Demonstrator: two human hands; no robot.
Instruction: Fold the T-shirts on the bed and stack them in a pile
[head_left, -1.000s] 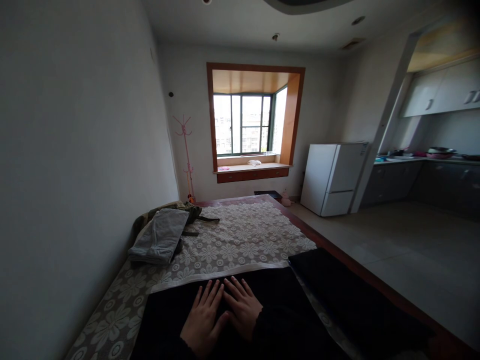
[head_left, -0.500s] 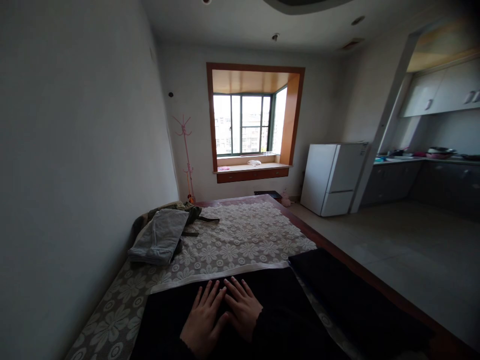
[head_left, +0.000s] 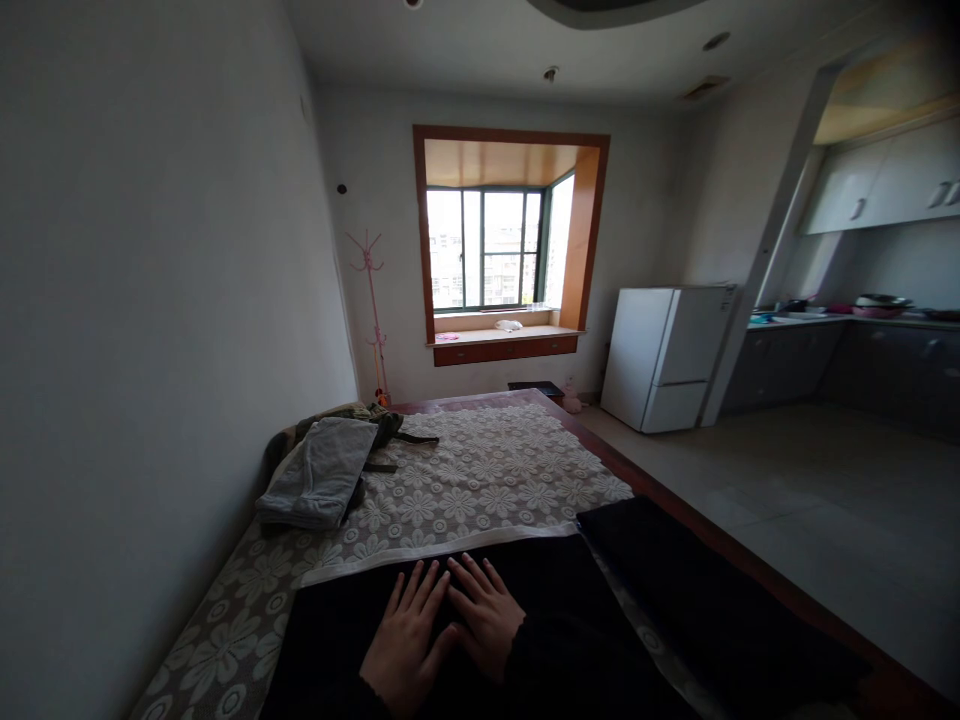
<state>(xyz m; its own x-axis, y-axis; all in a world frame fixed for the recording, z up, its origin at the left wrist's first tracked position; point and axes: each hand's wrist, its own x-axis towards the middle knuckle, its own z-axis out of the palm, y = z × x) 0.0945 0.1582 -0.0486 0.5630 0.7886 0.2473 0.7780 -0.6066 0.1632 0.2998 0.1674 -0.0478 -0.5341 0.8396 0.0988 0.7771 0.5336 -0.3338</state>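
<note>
Both my hands rest palm down, side by side, on a black cloth point(head_left: 330, 640) with a pale band along its far edge. My left hand point(head_left: 409, 635) lies flat with its fingers stretched toward the window. Close against it, my right hand point(head_left: 484, 615) is spread flat too, its fingers angled to the left. Neither holds anything. The black cloth lies on a lace tablecloth point(head_left: 495, 460) patterned with flowers. To the right of it lies a second black fabric piece point(head_left: 697, 580), which looks folded; its kind is too dark to make out.
A grey folded garment point(head_left: 322, 470) lies on a camouflage-patterned item with straps point(head_left: 386, 425) at the table's left, by the wall. The table's reddish-brown edge point(head_left: 622, 465) runs along the right. Beyond stand a pink coat rack point(head_left: 371, 300) and a white fridge point(head_left: 664, 355).
</note>
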